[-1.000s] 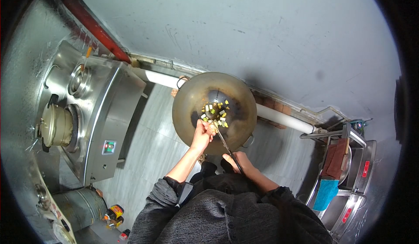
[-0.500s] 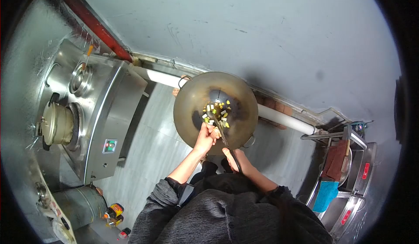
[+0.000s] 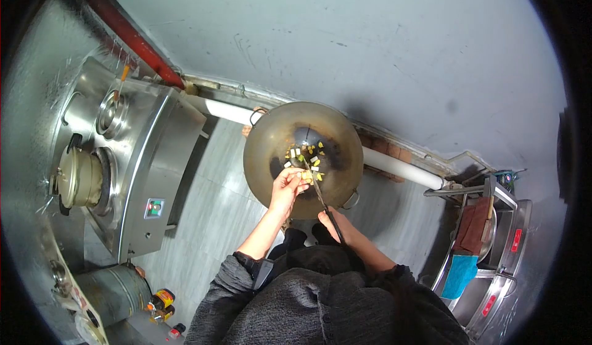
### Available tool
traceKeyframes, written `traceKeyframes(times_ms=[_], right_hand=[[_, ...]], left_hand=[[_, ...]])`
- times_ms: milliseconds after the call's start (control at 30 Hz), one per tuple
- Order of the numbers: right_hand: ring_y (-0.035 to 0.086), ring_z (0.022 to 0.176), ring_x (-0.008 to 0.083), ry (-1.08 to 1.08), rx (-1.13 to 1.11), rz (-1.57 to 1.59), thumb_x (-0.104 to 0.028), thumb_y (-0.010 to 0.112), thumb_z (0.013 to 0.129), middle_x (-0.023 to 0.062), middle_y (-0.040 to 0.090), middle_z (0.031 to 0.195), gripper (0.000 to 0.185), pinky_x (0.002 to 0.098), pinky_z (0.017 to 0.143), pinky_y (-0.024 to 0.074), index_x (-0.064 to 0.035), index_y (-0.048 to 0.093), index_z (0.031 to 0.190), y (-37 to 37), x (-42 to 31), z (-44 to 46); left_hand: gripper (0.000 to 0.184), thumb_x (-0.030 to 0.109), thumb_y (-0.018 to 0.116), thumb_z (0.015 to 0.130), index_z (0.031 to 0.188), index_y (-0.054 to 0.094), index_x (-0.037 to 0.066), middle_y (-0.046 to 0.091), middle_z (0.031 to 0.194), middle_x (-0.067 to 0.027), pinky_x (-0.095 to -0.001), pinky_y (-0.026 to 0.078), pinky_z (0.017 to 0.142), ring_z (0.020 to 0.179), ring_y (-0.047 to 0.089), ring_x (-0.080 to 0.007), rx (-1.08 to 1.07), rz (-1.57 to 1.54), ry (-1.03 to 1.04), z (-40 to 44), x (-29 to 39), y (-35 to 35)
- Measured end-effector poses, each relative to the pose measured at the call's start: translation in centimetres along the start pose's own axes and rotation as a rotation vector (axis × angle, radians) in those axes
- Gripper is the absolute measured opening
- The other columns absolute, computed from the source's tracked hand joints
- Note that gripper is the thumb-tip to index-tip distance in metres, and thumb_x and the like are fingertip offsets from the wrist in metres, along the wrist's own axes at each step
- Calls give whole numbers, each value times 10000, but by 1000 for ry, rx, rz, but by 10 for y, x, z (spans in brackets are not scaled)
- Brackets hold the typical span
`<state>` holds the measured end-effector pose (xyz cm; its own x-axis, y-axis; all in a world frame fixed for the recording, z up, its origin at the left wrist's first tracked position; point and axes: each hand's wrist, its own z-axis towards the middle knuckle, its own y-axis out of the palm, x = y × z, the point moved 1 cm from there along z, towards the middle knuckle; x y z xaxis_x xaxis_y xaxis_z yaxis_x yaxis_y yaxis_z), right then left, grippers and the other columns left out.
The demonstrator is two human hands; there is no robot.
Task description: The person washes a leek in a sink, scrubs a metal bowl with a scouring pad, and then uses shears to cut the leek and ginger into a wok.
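Note:
A large round wok [image 3: 342, 138] stands in front of me with a little dark liquid at its bottom. Small white, green and yellow food pieces [image 3: 295, 152] are scattered in it. Over the near half of the wok, my left hand [image 3: 285, 187] pinches a small yellow piece of food [image 3: 307, 176] between its fingertips. My right hand [image 3: 339, 221] is wrapped round the black handle of a long narrow tool [image 3: 316, 189] at the wok's near rim. Its shaft passes close beside the yellow piece; touching or apart, I cannot tell. Its tip is hard to make out.
A steel stove [image 3: 139, 178] is at the left, bearing a lidded pot [image 3: 80, 178]. Below it stand a metal cylinder [image 3: 111, 289] and several bottles [image 3: 163, 299]. A white pipe [image 3: 404, 169] runs behind the wok. At the right are a sink [image 3: 505, 271] and a blue cloth [image 3: 460, 277].
The tool has turned and its rounded end no longer shows clearly among the food pieces. My left hand has risen slightly, with the yellow piece now plainer at its fingertips.

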<state>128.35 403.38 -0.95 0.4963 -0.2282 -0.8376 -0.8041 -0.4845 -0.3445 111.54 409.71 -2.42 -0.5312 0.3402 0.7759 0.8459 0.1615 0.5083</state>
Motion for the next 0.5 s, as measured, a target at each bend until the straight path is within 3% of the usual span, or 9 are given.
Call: traceKeyframes(times_ms=[233,333,500], right_hand=[[533,800,324,158,-77,-143,-551,454,785,227,520,788,592,365,691,391,33,412,874,-10,-7,2],[533,810,319,44,-54,-83,-543,495,766,223,513,813,600,367,696,391,36,401,888,-6,7,2],[532,840,324,50,-107,-101,-534,503,767,223,510,849,600,365,718,393,39,398,914,-2,22,3]], left_hand=[[123,15,538,804,927,546,22,583,864,-70,-247,513,678,751,582,-140,82,-146,17,-1,-2,-2],[123,3,537,800,919,547,34,583,863,-73,-247,516,680,748,586,-144,100,-184,15,-2,5,0],[114,13,549,795,904,545,49,583,853,-76,-246,516,672,736,587,-144,154,-242,-24,-1,4,-7]])
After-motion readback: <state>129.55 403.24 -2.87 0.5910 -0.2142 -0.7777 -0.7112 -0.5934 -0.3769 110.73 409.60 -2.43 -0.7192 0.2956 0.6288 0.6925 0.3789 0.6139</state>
